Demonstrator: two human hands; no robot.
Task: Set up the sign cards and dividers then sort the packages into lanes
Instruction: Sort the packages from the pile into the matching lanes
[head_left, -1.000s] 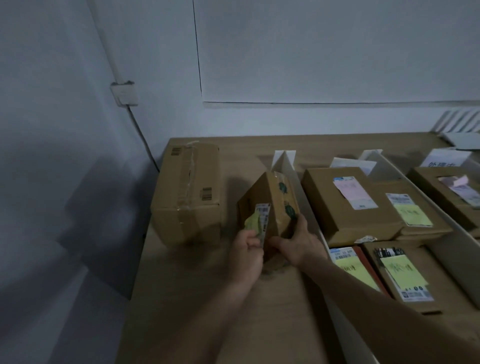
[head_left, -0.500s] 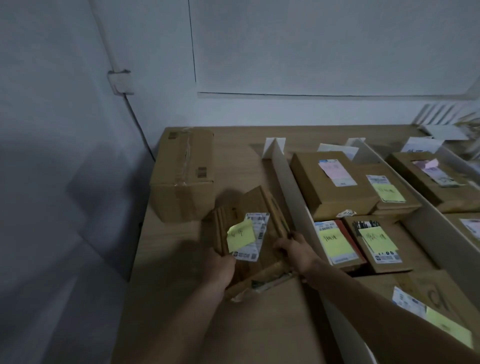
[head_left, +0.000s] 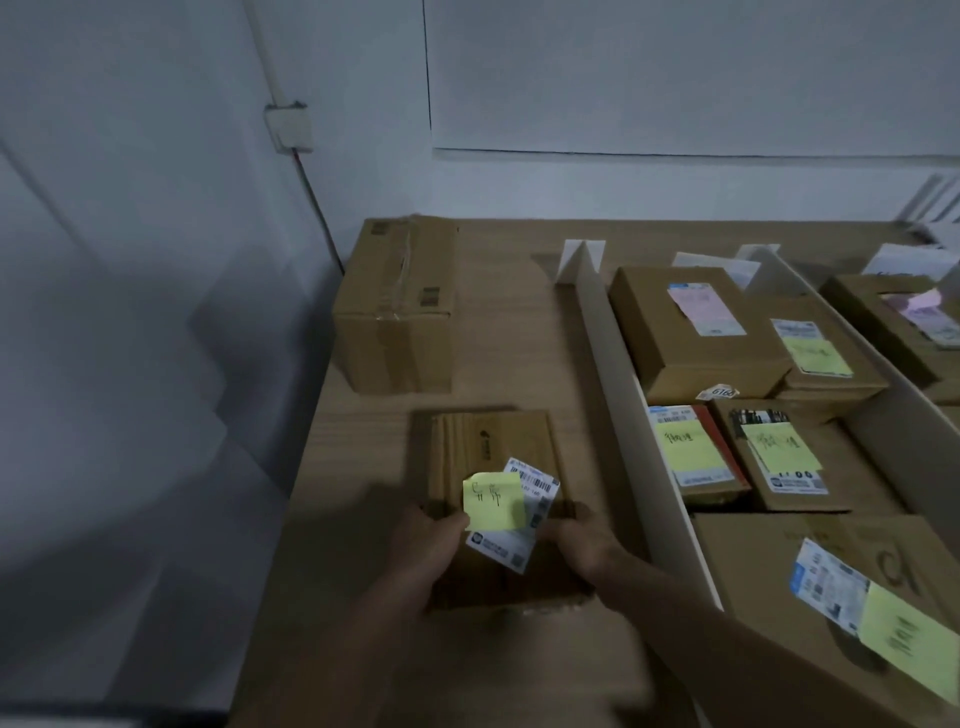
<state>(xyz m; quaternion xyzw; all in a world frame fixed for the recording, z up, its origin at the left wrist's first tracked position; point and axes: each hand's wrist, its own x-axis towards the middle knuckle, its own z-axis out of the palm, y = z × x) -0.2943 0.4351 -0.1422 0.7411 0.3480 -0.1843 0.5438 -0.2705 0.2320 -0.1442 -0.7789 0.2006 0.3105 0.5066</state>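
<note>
While the left hand (head_left: 431, 538) and right hand (head_left: 583, 540) grip the package (head_left: 488, 441), its yellow note (head_left: 493, 501) carries unreadable handwriting.

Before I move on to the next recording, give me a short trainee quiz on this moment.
1. True or false: the flat brown cardboard package lies left of the long white divider board.
2. Multiple choice: the sticky note on that package is A) pink, B) yellow, C) blue.
3. Short answer: what stands beyond that package, nearer the wall?

Key: 1 true; 2 B; 3 the large taped brown cardboard box.
</note>
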